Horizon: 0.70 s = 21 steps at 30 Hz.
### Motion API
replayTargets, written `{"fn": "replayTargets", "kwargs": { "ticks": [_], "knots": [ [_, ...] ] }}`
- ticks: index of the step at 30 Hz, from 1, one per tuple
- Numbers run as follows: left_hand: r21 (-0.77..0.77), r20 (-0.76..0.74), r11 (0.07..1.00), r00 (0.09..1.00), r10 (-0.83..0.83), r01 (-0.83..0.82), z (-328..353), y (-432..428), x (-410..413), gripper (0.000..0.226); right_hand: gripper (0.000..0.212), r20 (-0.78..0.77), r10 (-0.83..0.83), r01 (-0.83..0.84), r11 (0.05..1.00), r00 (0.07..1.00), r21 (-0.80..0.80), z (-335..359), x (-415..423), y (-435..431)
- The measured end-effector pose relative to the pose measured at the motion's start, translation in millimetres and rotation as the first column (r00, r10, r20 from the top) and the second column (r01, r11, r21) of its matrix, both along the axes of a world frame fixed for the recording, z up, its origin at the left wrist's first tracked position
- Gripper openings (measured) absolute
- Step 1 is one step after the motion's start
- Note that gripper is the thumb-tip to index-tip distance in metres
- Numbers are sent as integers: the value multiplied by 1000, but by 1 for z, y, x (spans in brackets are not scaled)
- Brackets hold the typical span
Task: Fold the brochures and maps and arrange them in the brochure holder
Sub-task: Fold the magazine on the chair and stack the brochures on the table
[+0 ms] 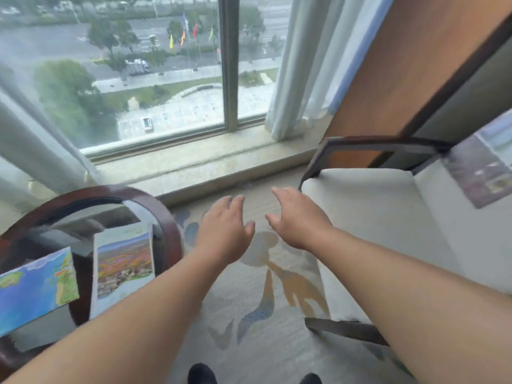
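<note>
My left hand (225,228) and my right hand (297,217) reach forward side by side over the carpet, palms down, fingers apart, holding nothing. On the round glass table (163,214) at the lower left lie a blue and green map (36,286) and, to its right, a brochure with a colourful field photo (124,261). Another brochure with purple and grey pictures (482,167) rests against the back of the white armchair at the right. No brochure holder is in view.
A white cushioned armchair (365,217) with dark wooden arms stands at the right. A window sill (194,162) and window with pale curtains lie ahead. Patterned carpet (263,300) runs between table and chair. My dark shoes (202,374) show at the bottom edge.
</note>
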<state>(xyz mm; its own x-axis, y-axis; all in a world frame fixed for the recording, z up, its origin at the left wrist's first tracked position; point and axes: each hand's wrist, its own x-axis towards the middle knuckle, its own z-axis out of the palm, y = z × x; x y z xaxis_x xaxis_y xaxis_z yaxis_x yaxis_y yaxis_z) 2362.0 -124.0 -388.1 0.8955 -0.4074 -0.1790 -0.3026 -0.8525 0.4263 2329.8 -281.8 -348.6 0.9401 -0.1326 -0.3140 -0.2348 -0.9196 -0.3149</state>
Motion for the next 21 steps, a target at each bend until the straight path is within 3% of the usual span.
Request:
{"fn": "replayTargets", "kwargs": {
  "ticks": [5,12,21],
  "knots": [
    [-88,99,984,984,-149,158,67,-143,-32,62,50,97,-216,219,975,972,-25,57,-63,-132],
    [-130,135,947,952,-276,293,129,-325,-90,55,50,189,-389,401,915,902,-33,111,-150,-299],
    [-123,157,879,884,-441,461,168,-459,-104,59,38,254,-560,584,811,789,-26,151,-195,-414]
  ]
}}
